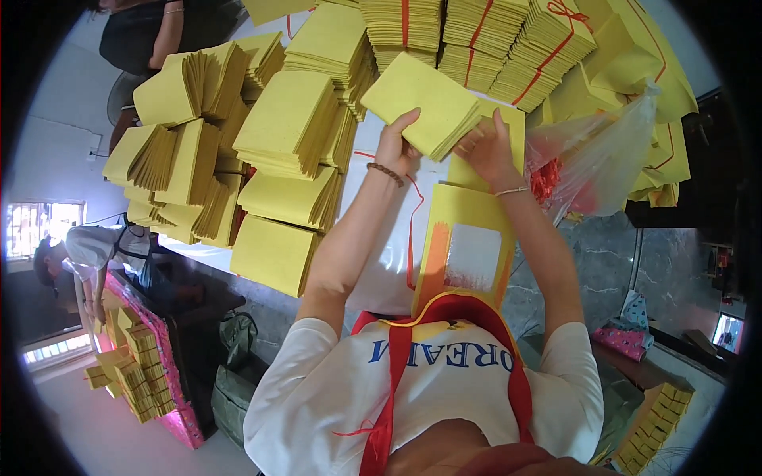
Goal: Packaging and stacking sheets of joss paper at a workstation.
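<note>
Over the white-topped table (373, 270) I hold a stack of yellow paper sheets (421, 99), tilted so its layered edge faces right and toward me. My left hand (399, 144) is closed on its near left side, thumb on top and fingers underneath. At the lower right edge, the curled fingers of my right hand (486, 149) press against the sheets, with the thumb raised. Below my hands lies a flat yellow sheet (466, 198) bearing an orange strip and a pale silvery rectangle. A loose red ribbon (413, 238) runs along the tabletop between my forearms.
Folded yellow paper stacks (282, 131) crowd the left side. Bundles tied with red ribbon (405, 32) stand at the back. To the right sits a clear plastic bag (611, 151) with red material inside. Another person (103, 250) works at a pink-covered table (171, 381).
</note>
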`<state>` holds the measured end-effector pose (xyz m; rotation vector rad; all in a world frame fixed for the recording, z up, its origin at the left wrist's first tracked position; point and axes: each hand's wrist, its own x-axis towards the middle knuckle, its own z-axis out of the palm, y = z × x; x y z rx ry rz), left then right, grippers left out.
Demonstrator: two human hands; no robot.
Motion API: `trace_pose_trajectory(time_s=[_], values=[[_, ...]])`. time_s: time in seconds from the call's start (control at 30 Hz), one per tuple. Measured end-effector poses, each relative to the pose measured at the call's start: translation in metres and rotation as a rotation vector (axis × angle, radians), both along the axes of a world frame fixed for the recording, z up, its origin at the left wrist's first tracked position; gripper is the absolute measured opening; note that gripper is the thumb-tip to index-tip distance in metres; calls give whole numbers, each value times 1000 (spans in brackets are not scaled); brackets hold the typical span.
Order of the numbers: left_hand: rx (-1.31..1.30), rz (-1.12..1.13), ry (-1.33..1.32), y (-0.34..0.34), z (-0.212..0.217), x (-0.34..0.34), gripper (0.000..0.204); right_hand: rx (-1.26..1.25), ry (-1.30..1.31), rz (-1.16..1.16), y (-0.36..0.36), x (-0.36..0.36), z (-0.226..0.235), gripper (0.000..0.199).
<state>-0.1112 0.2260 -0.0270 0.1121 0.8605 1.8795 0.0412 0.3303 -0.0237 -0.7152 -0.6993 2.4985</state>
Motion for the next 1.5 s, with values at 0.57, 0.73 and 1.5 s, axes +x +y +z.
trace_pose_trajectory(time_s=[0.57, 0.73, 1.5], values=[[-296, 104, -78, 16, -52, -29, 38, 188, -91, 250, 29, -57, -40, 35], [-442, 171, -95, 16, -56, -34, 40, 168, -182, 254, 37, -63, -38, 34], [-594, 111, 171, 8, -57, -60, 31, 368, -299, 143, 43, -84, -60, 30]])
